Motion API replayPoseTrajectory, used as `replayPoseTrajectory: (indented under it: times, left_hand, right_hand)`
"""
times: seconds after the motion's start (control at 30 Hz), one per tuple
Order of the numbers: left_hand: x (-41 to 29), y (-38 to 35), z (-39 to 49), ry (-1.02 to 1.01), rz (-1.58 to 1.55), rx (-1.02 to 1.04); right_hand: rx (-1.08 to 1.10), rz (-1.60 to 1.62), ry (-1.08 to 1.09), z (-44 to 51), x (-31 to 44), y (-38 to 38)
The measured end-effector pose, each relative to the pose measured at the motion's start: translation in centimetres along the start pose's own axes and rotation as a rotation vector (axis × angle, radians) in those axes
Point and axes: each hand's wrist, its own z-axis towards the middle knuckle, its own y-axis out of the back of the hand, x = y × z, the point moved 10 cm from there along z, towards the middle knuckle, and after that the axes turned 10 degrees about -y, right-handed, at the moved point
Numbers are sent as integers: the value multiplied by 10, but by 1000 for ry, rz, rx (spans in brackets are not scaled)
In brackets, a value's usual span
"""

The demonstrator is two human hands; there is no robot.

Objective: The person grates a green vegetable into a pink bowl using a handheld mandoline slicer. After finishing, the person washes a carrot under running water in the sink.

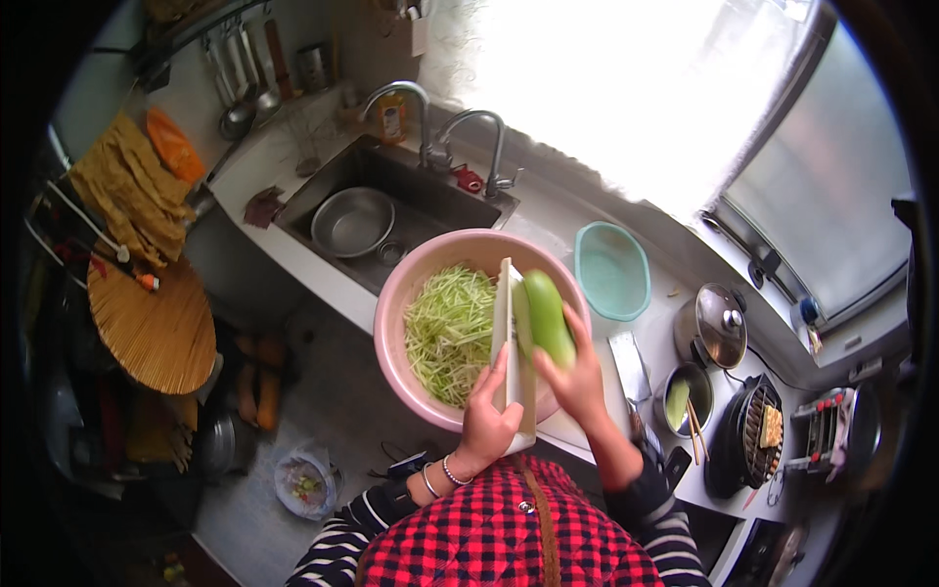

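My left hand (pixel 493 420) grips the lower end of a white grater (pixel 502 330), which stands steeply over a large pink basin (pixel 392 367). My right hand (pixel 578 373) holds a long green gourd or squash (pixel 547 315) against the grater's right face; the hand and the gourd look slightly blurred. Pale green shreds (pixel 449 334) lie heaped in the left part of the basin. The grater hides some of the basin's middle, and its cutting face cannot be seen well.
A steel sink (pixel 458 209) holding a metal bowl (pixel 353 221) lies behind the basin. To the right are a teal plastic basin (pixel 612 271), a cleaver (pixel 630 367), a lidded pot (pixel 710 326), a small pot with chopsticks (pixel 684 402) and a black grill (pixel 748 433).
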Motion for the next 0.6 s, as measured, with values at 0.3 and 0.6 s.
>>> replayPoseTrajectory:
  times: [0.3,0.6]
  left_hand:
    - [15,8,-7,91,-121,-115]
    - [9,8,-1,64,-146,-116]
  right_hand:
    - [61,-45,144,-20,7,-4]
    - [-32,-49,18,9,-1,0]
